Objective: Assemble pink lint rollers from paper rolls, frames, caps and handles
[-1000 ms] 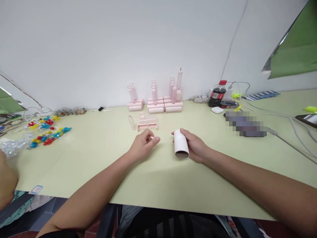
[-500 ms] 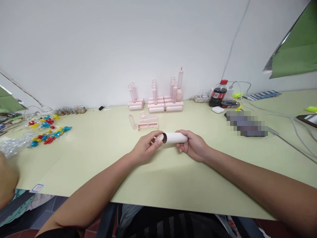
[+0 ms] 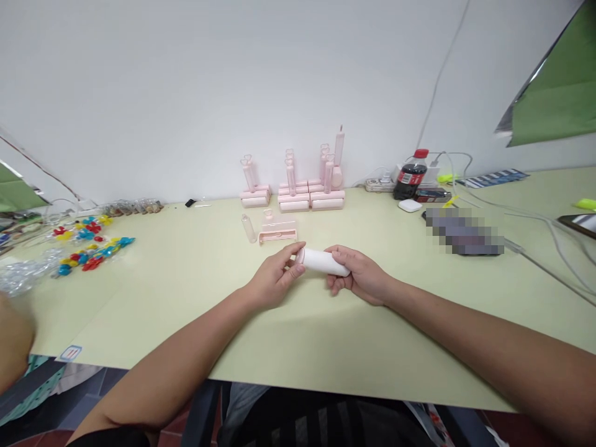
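- Over the near-middle part of the pale table (image 3: 326, 347), a white roll (image 3: 323, 262) lies sideways between my two hands.
- My right hand (image 3: 357, 270) is closed around the right end of the roll, thumb on top and fingers under. I think that is so it won't slip or turn.
- My left hand (image 3: 280, 272) pinches the round cap (image 3: 300, 256) at the left end, finger above and thumb below. Holding just the rim seems a good way to line up the cap with the roll. I can't tell if the cap sits all the way in.
- Just far of my left hand is an open pink case (image 3: 278, 237), with a clear cover (image 3: 284, 221) right behind it. They look put there to be easy to reach.
- Left of the case is a slim, pale tube (image 3: 249, 228), tilted. I can't tell if it stands or lies.
- Far back, by the wall, are pink rollers (image 3: 327, 200) in a row, maybe there to leave my hands room.
- On the far right is a dark drink bottle (image 3: 410, 178), and on the left are bright toy bits (image 3: 93, 266), both well apart from the roll.
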`<move>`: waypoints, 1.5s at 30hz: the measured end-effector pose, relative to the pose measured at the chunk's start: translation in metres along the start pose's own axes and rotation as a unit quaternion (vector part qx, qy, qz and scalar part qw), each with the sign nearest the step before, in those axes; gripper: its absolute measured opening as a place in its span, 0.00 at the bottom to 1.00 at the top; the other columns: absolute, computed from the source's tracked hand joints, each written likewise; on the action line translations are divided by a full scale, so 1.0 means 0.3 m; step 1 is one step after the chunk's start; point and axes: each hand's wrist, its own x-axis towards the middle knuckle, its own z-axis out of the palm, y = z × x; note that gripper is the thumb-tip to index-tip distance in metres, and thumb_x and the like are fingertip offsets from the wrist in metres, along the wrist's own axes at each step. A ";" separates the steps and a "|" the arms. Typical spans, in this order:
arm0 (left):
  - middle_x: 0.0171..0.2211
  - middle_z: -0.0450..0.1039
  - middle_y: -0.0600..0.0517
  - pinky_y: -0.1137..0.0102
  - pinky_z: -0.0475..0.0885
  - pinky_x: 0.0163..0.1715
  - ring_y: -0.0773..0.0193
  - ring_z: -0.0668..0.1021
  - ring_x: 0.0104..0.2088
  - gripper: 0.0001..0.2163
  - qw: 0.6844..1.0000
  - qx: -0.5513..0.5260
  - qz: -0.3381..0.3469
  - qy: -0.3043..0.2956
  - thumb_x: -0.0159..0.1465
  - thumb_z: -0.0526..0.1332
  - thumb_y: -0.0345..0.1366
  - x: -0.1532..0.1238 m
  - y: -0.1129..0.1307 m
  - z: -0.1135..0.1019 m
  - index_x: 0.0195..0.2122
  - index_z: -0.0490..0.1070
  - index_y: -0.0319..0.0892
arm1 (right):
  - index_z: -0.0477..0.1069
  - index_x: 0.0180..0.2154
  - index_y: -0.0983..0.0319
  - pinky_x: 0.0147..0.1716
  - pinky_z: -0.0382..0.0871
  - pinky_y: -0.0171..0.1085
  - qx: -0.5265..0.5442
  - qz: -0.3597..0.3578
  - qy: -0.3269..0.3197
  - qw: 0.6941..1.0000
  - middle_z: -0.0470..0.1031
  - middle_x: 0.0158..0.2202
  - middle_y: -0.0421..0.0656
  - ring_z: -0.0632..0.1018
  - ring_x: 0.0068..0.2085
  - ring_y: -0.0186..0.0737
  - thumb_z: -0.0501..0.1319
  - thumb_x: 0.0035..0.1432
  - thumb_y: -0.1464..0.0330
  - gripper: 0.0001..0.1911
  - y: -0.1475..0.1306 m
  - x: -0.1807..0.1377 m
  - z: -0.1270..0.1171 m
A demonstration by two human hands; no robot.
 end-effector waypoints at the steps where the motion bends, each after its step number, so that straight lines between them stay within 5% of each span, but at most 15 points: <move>1: 0.53 0.71 0.44 0.64 0.74 0.43 0.57 0.77 0.46 0.25 1.000 -0.009 -0.001 -0.001 0.68 0.53 0.46 0.001 -0.002 -0.001 0.65 0.56 0.46 | 0.67 0.40 0.62 0.18 0.72 0.34 -0.014 -0.002 -0.011 1.000 0.73 0.23 0.39 0.75 0.22 0.36 0.63 0.58 0.58 0.15 0.002 0.000 -0.002; 5: 0.55 0.69 0.43 0.65 0.75 0.41 0.56 0.76 0.47 0.27 0.999 -0.036 -0.003 -0.016 0.67 0.55 0.47 0.001 -0.004 -0.003 0.65 0.55 0.45 | 0.68 0.40 0.62 0.13 0.63 0.31 -0.031 0.001 -0.025 0.999 0.69 0.16 0.36 0.67 0.15 0.33 0.62 0.57 0.54 0.18 0.003 -0.001 -0.005; 9: 0.66 0.51 0.41 0.66 0.75 0.41 0.52 0.70 0.55 0.37 0.999 -0.039 0.014 -0.012 0.63 0.62 0.48 -0.001 0.007 0.001 0.68 0.46 0.48 | 0.68 0.38 0.62 0.14 0.63 0.31 -0.006 0.004 -0.001 1.000 0.70 0.17 0.38 0.67 0.15 0.32 0.60 0.60 0.56 0.16 -0.006 -0.002 0.002; 15: 0.71 0.32 0.42 0.61 0.74 0.47 0.49 0.64 0.62 0.46 0.990 -0.016 0.022 0.136 0.61 0.63 0.47 -0.006 0.039 0.015 0.69 0.28 0.55 | 0.69 0.36 0.63 0.13 0.62 0.31 0.031 0.004 0.033 0.999 0.75 0.24 0.42 0.66 0.16 0.31 0.57 0.63 0.60 0.12 -0.013 0.003 0.008; 21: 0.71 0.39 0.43 0.65 0.75 0.37 0.49 0.72 0.56 0.48 0.995 0.022 0.004 -0.099 0.61 0.63 0.47 -0.022 0.059 0.012 0.70 0.25 0.54 | 0.69 0.38 0.62 0.14 0.63 0.30 0.043 0.006 0.066 0.997 0.74 0.24 0.41 0.66 0.17 0.31 0.56 0.64 0.63 0.09 -0.019 0.002 0.010; 28: 0.69 0.45 0.36 0.64 0.74 0.38 0.45 0.68 0.59 0.51 0.997 -0.002 -0.022 -0.070 0.61 0.63 0.47 -0.020 0.062 0.024 0.69 0.19 0.49 | 0.68 0.40 0.63 0.17 0.66 0.33 0.056 -0.001 0.064 0.996 0.76 0.29 0.45 0.69 0.20 0.33 0.52 0.67 0.66 0.10 -0.013 0.008 0.006; 33: 0.64 0.56 0.35 0.67 0.73 0.33 0.52 0.76 0.48 0.50 0.995 -0.041 -0.085 0.015 0.62 0.62 0.46 -0.016 0.065 0.024 0.68 0.17 0.51 | 0.68 0.39 0.63 0.17 0.66 0.33 0.077 0.002 0.058 0.995 0.76 0.30 0.45 0.69 0.20 0.33 0.51 0.67 0.65 0.11 -0.009 0.012 0.003; 38: 0.65 0.54 0.35 0.70 0.71 0.30 0.48 0.72 0.55 0.51 0.986 -0.070 -0.040 -0.144 0.60 0.65 0.44 -0.024 0.071 0.013 0.69 0.20 0.50 | 0.69 0.40 0.62 0.17 0.65 0.32 0.070 0.003 0.087 0.994 0.69 0.20 0.39 0.68 0.18 0.34 0.52 0.67 0.66 0.09 -0.019 0.009 0.005; 45: 0.69 0.43 0.36 0.67 0.72 0.37 0.44 0.67 0.60 0.49 0.991 -0.052 -0.019 -0.118 0.62 0.63 0.41 -0.025 0.069 0.020 0.69 0.20 0.52 | 0.68 0.41 0.61 0.17 0.65 0.32 0.096 0.025 0.072 0.992 0.69 0.20 0.39 0.68 0.19 0.34 0.50 0.68 0.64 0.11 -0.023 0.012 0.004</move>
